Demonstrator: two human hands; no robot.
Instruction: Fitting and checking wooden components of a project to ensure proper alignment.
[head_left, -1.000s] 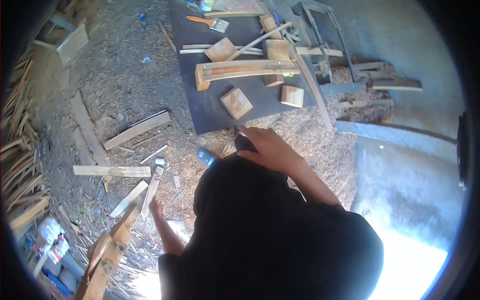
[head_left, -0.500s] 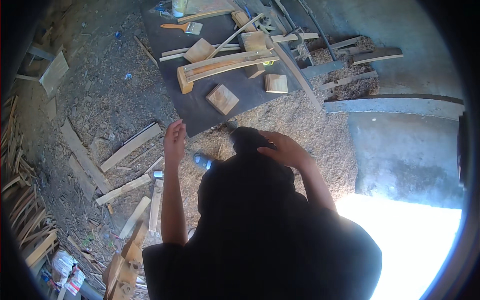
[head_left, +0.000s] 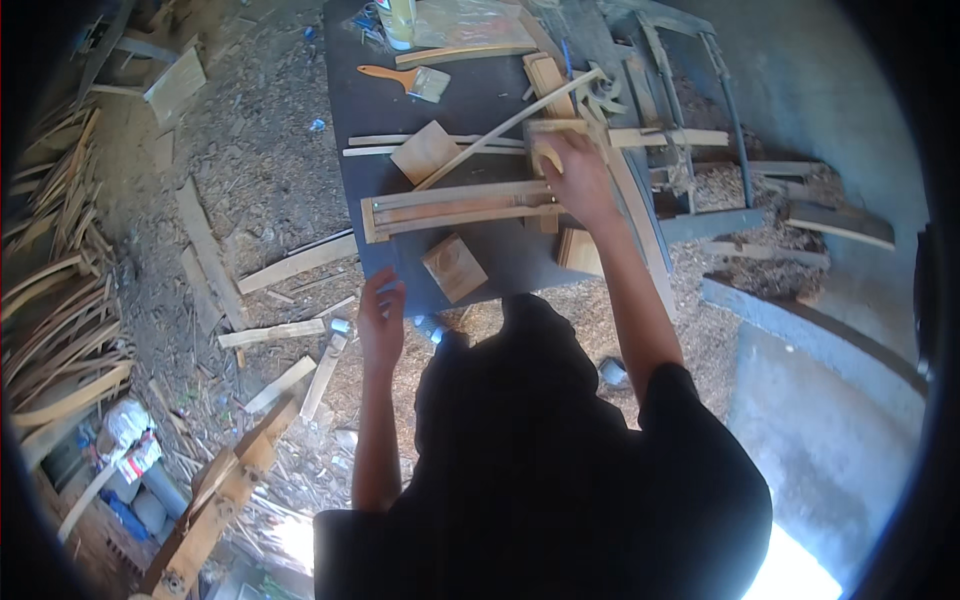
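My right hand reaches over the dark table, its fingers closed round a squarish wooden block and partly hiding it. Just in front of that hand lies a long, slightly curved wooden piece with a crosspiece at its left end. My left hand hovers by the table's near left corner, fingers loosely bent and apart, holding nothing. Between the hands a square wooden block lies near the front edge. Another block sits under my right forearm, partly covered.
A thin stick slants across a wooden square and narrow strips. Farther back lie a paintbrush and a pale container. Offcuts litter the floor at left; a metal frame stands at right.
My right hand has moved from near my body forward to the block behind the long wooden piece. My left hand stays by the table corner. The view has shifted, and the table appears lower.
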